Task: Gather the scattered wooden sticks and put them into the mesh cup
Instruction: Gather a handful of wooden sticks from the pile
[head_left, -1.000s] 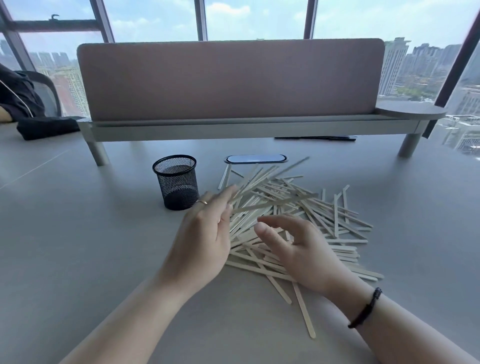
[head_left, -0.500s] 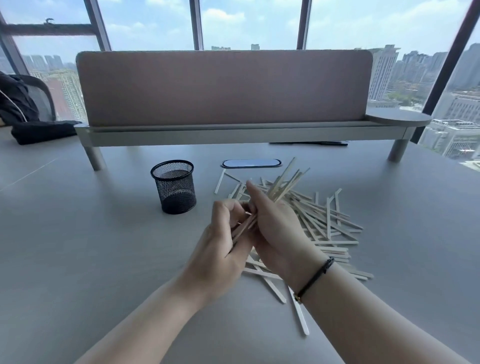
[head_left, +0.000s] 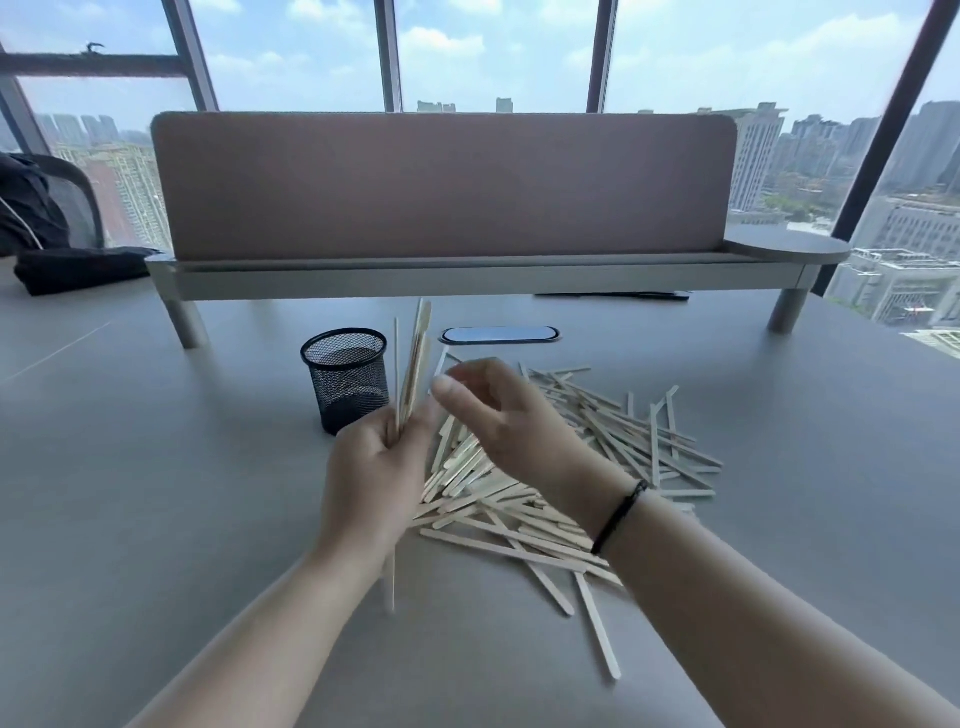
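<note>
grey table (head_left: 156, 519) bears sticks (head_left: 597, 452), mesh cup (head_left: 345, 384).

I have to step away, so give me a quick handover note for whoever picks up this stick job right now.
Left hand: grips a small upright bundle of sticks, beside the mesh cup.
Right hand: loosely curled over the pile, holds nothing.
Pile of sticks: scattered on the table, right of the cup.
Done: one bundle gathered. Left: drop it into the cup, which looks empty, then collect the rest.
</note>
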